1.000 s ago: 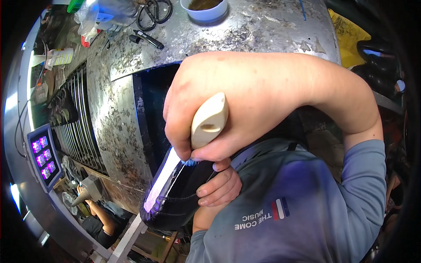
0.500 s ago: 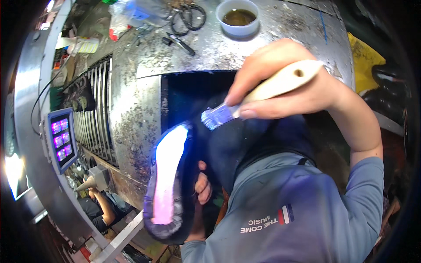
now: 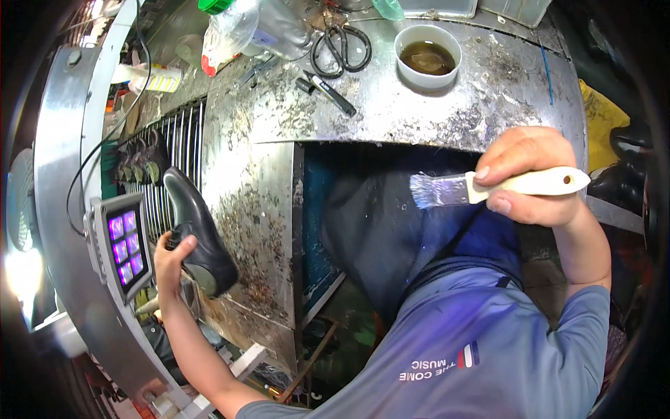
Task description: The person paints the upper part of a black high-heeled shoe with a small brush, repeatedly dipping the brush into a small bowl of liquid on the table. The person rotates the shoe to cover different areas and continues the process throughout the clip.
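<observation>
Scuffed and glue-spattered, a curved metal worktop (image 3: pixel 447 105) wraps around the seated person, with a dark opening cut under its front edge where the person's knees sit in dark trousers.

The left hand (image 3: pixel 171 258) reaches out to the left side and is closed around the heel end of a black leather shoe (image 3: pixel 195 234); the thumb lies on the shoe's upper edge and the fingers curl beneath it. The shoe is tilted, toe up and away, and is held just beside a small lamp panel (image 3: pixel 125 246) glowing violet, in front of a rack of metal bars (image 3: pixel 171 164) on which more dark shoes rest.

The right hand (image 3: pixel 534 178) is held over the lap, well apart from the shoe. It pinches a flat paintbrush (image 3: pixel 488 187) by its pale cream handle, thumb on top and fingers below; the handle points right and the whitish bristles point left, level, above the trousers.

On the worktop beyond lie a white bowl (image 3: pixel 428 56) of brown liquid, a pair of black-handled scissors (image 3: pixel 342 49), a dark marker pen (image 3: pixel 331 94) and a clear plastic bottle (image 3: pixel 258 31) lying on its side. A yellow cloth (image 3: pixel 600 129) shows at the right edge.
</observation>
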The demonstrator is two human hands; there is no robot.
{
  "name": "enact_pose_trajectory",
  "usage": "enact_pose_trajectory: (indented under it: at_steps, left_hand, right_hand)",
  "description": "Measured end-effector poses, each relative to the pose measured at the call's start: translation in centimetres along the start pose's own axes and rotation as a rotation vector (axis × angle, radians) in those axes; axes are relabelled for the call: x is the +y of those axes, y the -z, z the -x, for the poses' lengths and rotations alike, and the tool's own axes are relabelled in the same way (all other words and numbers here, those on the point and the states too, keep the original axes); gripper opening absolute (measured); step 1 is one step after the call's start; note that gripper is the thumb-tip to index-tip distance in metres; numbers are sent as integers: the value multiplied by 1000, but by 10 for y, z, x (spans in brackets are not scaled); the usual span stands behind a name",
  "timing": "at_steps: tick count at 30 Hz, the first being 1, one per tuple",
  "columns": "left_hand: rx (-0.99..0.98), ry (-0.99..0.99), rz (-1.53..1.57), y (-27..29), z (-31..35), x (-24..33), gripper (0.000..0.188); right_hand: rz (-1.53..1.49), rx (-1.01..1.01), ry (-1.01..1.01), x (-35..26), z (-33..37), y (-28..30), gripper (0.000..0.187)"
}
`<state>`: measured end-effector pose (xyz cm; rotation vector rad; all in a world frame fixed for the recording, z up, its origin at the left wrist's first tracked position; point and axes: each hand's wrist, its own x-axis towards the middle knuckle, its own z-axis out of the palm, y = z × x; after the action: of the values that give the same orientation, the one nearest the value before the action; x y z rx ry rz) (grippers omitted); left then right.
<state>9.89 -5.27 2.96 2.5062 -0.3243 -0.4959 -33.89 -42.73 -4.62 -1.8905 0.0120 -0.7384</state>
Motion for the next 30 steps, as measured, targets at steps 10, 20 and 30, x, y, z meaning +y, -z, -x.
enact_pose_trajectory:
  at_steps: [10,20,30]
  left_hand:
    - [304,-159,-435,30,-269,-20,81]
    - [296,-419,-340,-39,-354,-68,44]
    - [489,-640,-397,-91,-195,-24,40]
  right_hand:
    - [141,166,-197,-3,27,18,23]
    - [151,402,-395,-33,67,22,23]
    - [844,811,-476,-20,173,124,29]
